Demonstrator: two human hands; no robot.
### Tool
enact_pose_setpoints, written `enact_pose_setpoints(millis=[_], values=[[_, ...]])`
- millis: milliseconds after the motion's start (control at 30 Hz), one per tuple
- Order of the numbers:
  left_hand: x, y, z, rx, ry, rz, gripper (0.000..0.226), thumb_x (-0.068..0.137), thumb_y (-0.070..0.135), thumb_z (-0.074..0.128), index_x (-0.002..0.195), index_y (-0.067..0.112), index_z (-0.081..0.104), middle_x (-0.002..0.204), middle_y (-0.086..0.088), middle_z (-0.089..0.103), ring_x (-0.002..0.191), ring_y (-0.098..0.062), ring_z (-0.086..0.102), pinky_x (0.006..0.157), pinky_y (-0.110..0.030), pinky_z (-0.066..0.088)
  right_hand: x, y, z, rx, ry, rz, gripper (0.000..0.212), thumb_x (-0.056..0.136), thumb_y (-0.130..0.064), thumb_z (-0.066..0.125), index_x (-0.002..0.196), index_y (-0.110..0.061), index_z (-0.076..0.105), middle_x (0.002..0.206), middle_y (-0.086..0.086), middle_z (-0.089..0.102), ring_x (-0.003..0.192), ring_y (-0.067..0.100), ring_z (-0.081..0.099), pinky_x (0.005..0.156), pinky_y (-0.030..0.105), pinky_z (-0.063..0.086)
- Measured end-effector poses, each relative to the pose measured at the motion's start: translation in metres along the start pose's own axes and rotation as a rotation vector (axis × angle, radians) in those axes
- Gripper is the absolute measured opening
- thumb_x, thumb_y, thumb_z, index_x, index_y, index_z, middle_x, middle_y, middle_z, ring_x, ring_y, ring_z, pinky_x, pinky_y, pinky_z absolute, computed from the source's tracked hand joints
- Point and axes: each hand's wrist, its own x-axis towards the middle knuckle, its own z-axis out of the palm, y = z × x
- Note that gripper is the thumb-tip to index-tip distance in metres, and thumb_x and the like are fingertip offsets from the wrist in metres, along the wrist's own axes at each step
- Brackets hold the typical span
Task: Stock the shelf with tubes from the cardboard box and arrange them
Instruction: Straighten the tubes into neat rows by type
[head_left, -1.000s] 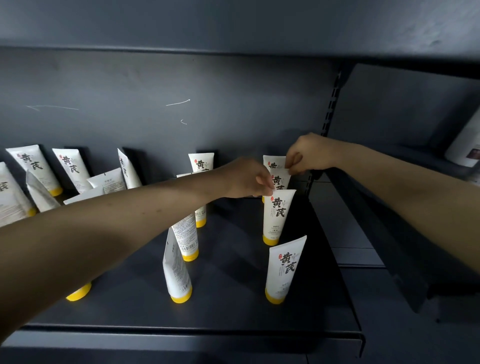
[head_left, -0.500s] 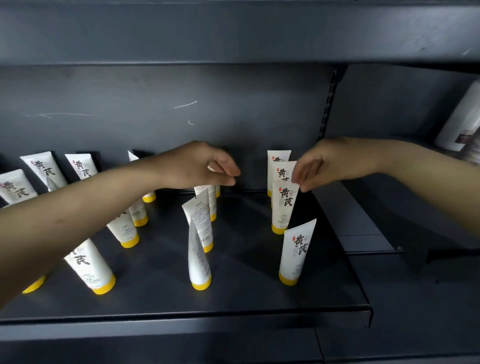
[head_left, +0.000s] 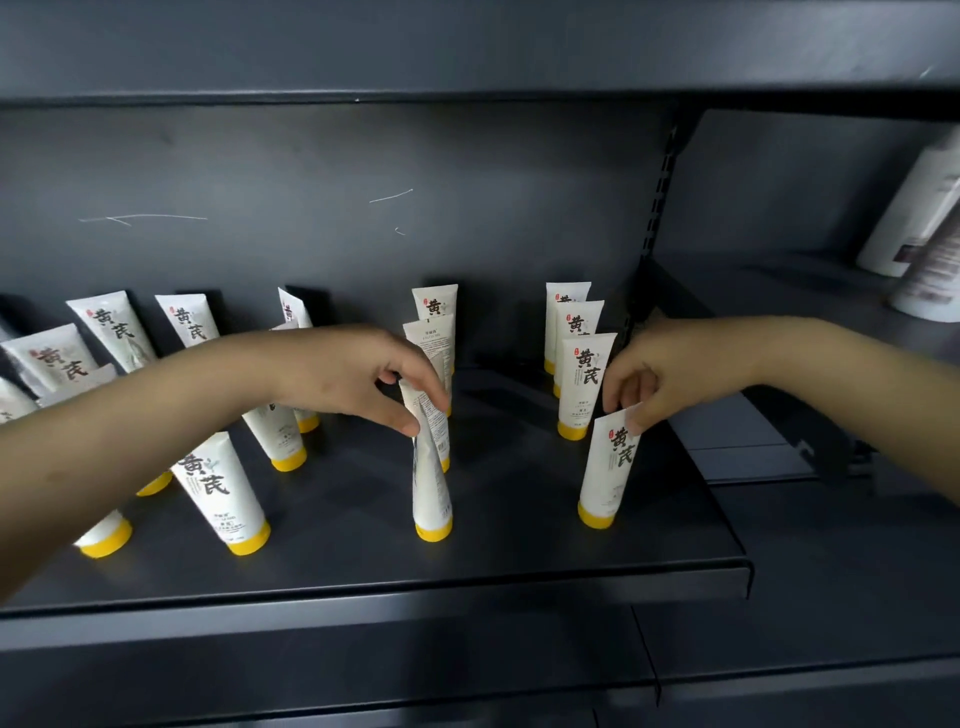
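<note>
Several white tubes with yellow caps stand cap-down on a dark shelf (head_left: 519, 551). My left hand (head_left: 353, 376) pinches the top of the front tube of the middle column (head_left: 431, 483), which is turned edge-on. My right hand (head_left: 660, 371) pinches the top of the front tube of the right column (head_left: 608, 467), whose label faces me. Behind each stand more tubes: the middle row (head_left: 435, 306) and the right row (head_left: 584, 374). The cardboard box is out of view.
More tubes lean in loose rows at the left (head_left: 218, 488). A slotted upright post (head_left: 657, 208) divides this bay from the right one, where pale bottles (head_left: 914, 208) stand. An upper shelf (head_left: 467, 47) overhangs.
Both hands have come forward from the back tubes to the front tubes of the middle and right columns and now pinch their tops. The camera has tilted lower.
</note>
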Motion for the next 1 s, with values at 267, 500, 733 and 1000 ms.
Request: enact_pose_setpoints(millis=[267, 500, 733, 1000], values=[[0.004, -0.004, 0.010, 0.005, 0.008, 0.007, 0.019, 0.081, 0.033, 0.070, 0.100, 0.034, 0.070, 0.100, 0.021, 0.067, 0.099, -0.001, 0.061, 0.088, -0.026, 0.049, 0.003, 0.001, 0.017, -0.165, 0.072, 0.001, 0.005, 0.084, -0.034, 0.069, 0.088, -0.036, 0.068, 0.069, -0.039, 0.057, 0.072, -0.011, 0.056, 0.060, 0.008, 0.040], [0.002, -0.005, 0.012, -0.005, 0.034, 0.014, 0.016, 0.081, 0.036, 0.069, 0.096, 0.036, 0.071, 0.095, 0.024, 0.067, 0.094, 0.003, 0.063, 0.085, -0.024, 0.052, 0.001, -0.003, 0.018, -0.202, 0.130, 0.019, 0.017, 0.084, -0.032, 0.069, 0.099, -0.025, 0.072, 0.072, -0.031, 0.059, 0.071, -0.001, 0.059, 0.061, 0.013, 0.040], [0.000, -0.001, 0.015, 0.032, 0.087, -0.002, 0.010, 0.081, 0.037, 0.069, 0.090, 0.041, 0.070, 0.088, 0.026, 0.067, 0.085, 0.003, 0.064, 0.079, -0.021, 0.052, -0.005, -0.006, 0.020, -0.224, 0.143, 0.015, 0.021, 0.085, -0.031, 0.068, 0.105, -0.023, 0.070, 0.069, -0.037, 0.041, 0.069, -0.032, 0.042, 0.056, 0.007, 0.033], [-0.002, 0.005, 0.022, 0.082, 0.212, -0.075, 0.010, 0.082, 0.034, 0.069, 0.091, 0.032, 0.074, 0.081, 0.026, 0.066, 0.082, 0.010, 0.059, 0.070, -0.007, 0.044, -0.007, -0.005, 0.020, -0.236, 0.153, 0.024, 0.021, 0.086, -0.032, 0.067, 0.104, -0.023, 0.070, 0.057, -0.040, 0.047, 0.066, -0.027, 0.046, 0.058, 0.009, 0.030]])
